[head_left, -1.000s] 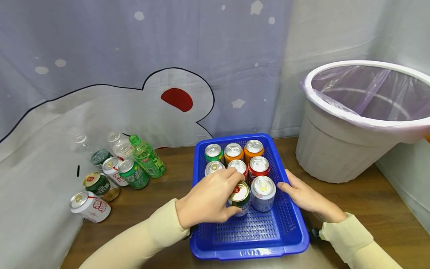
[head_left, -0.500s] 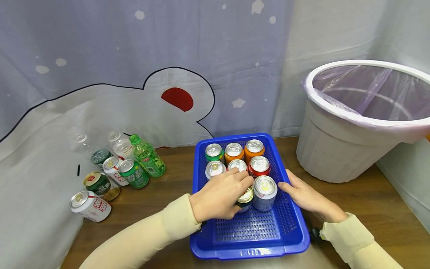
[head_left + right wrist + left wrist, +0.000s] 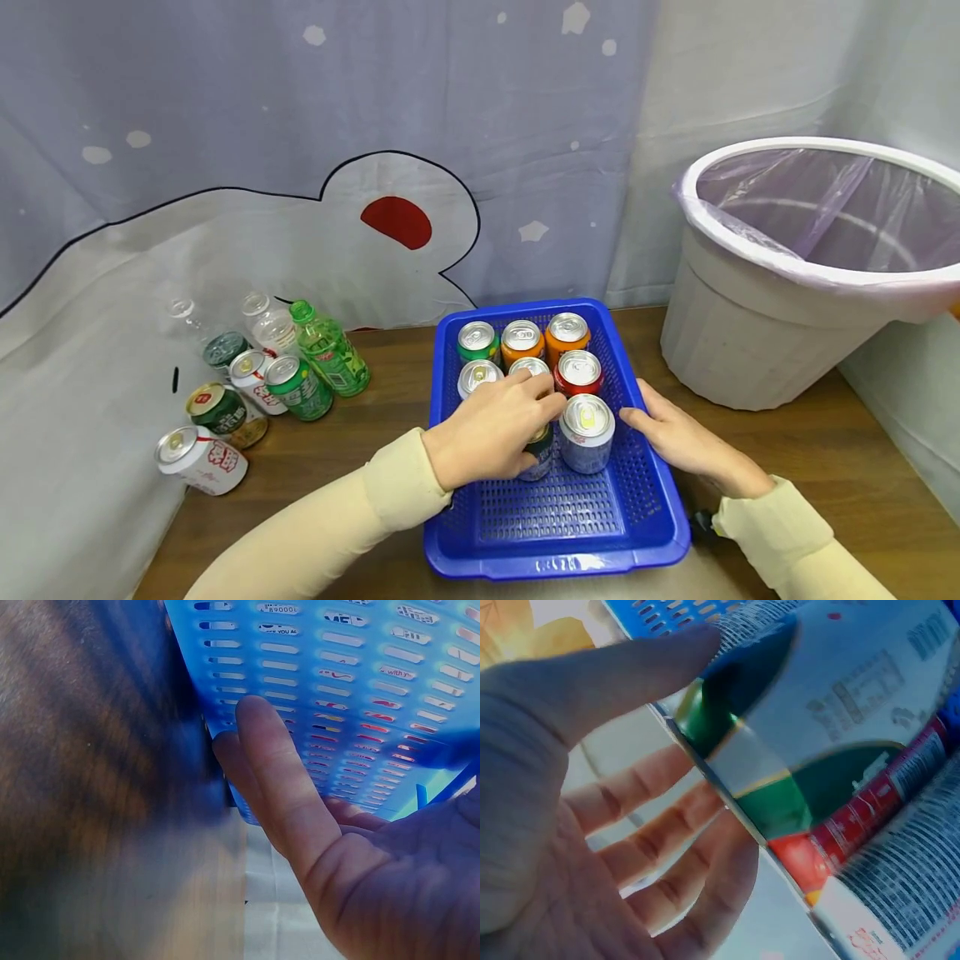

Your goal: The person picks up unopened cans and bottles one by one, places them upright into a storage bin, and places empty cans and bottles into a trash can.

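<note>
In the head view my left hand (image 3: 487,429) reaches over the blue plastic basket (image 3: 558,567) and grips a dark green drink can (image 3: 538,462) near its top, thumb on the near side. The left wrist view shows the thumb on that can's (image 3: 772,750) side and the fingers at its rim. Right beside it stands a silvery-white can (image 3: 587,437). Behind are a red can (image 3: 579,373), a white-topped can (image 3: 478,375), two orange cans (image 3: 567,335) and a green can (image 3: 477,337). My right hand (image 3: 682,437) holds the basket's right rim, thumb over it and fingers outside.
On the left of the wooden table (image 3: 397,392) are several more cans, including a white can (image 3: 202,462) and a green can (image 3: 300,390). A green bottle (image 3: 330,354) and clear bottles stand behind them. A white lined bin (image 3: 738,333) stands at the right.
My left hand has moved right over the basket. The dark green can shifted right, then back left and slightly nearer, beside the silvery-white one. My right hand stays on the rim.
</note>
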Tool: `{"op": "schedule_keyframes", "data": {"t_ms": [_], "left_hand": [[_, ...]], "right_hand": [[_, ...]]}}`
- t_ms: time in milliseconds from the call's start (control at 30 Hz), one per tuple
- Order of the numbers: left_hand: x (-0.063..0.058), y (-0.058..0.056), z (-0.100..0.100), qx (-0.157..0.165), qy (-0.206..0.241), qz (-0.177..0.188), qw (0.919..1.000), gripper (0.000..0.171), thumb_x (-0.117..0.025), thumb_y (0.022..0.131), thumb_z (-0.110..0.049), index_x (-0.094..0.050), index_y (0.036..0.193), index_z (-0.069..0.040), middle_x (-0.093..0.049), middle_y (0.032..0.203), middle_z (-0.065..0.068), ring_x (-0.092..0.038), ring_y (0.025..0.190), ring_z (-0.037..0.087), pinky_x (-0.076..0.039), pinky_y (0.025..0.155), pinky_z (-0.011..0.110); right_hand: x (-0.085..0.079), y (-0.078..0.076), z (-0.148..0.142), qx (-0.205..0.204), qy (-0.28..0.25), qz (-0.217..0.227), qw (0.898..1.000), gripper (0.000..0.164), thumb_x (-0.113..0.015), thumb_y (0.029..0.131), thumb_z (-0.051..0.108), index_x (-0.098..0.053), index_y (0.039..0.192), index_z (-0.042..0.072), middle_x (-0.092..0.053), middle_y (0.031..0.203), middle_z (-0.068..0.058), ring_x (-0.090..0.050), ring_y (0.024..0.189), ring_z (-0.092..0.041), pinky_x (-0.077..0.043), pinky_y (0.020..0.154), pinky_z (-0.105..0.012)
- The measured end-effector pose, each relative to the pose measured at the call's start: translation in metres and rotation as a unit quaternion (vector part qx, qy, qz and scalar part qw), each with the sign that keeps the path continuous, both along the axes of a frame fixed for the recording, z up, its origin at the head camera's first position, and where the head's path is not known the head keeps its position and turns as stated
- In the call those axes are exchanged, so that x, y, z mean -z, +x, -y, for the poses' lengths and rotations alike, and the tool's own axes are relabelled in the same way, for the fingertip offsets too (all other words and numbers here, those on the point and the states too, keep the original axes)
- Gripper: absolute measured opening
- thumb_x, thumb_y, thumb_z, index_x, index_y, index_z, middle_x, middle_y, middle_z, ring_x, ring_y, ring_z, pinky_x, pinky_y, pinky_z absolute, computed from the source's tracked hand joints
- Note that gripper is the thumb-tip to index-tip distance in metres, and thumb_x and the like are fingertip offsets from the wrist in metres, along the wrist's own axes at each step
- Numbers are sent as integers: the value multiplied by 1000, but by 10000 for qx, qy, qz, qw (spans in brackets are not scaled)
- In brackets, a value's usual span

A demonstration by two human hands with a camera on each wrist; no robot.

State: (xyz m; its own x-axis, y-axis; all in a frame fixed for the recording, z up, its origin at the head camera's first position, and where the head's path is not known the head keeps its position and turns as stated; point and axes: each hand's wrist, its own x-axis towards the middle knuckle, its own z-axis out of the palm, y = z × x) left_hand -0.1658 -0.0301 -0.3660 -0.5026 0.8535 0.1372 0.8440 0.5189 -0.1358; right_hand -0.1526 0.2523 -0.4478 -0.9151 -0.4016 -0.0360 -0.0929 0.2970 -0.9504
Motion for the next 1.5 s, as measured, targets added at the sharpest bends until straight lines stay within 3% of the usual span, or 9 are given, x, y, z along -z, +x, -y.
{"op": "schedule_keyframes", "data": {"t_ms": [233,567,867,1200,1500], "left_hand": [[4,-1,2,278,-276,-323,9987,46,-85,77,-11,-66,118,-20,-64,113,-1,-61,95,17,-58,77,31],[4,-5,-3,617,-141,-408,9972,46,-82,77,-6,-62,117,-16,-64,110,-2,-61,96,16,-57,86,31],[6,-4,-5,542,-132,-235,9982,54,-85,79,-10,-58,125,-15,-67,121,0,-63,105,18,-57,96,31],[10,-2,1,388,-110,-458,9981,49,-84,83,-16,-59,125,-15,-65,121,1,-63,101,17,-57,91,30],[0,4,14,109,10,-290,9995,62,-93,74,-26,-60,127,-17,-62,121,-1,-63,108,17,-57,94,32]], "right_hand": [[0,0,-1,56,36,-11,10000,51,-42,107,9,-24,151,-9,-46,137,-40,-71,104,-36,-64,74,-42],[1,0,-4,74,120,-35,9999,50,-42,108,10,-25,151,-9,-45,138,-40,-71,104,-35,-64,74,-41],[1,0,-4,3,36,5,10000,50,-40,108,10,-23,151,-9,-43,139,-41,-71,104,-35,-64,75,-42],[2,-1,-1,-19,1,-38,10000,52,-41,107,8,-22,152,-10,-43,139,-42,-72,104,-37,-65,74,-42],[2,-1,0,2,-43,8,10000,54,-42,107,8,-21,153,-9,-43,139,-42,-72,104,-37,-65,73,-42]]}}
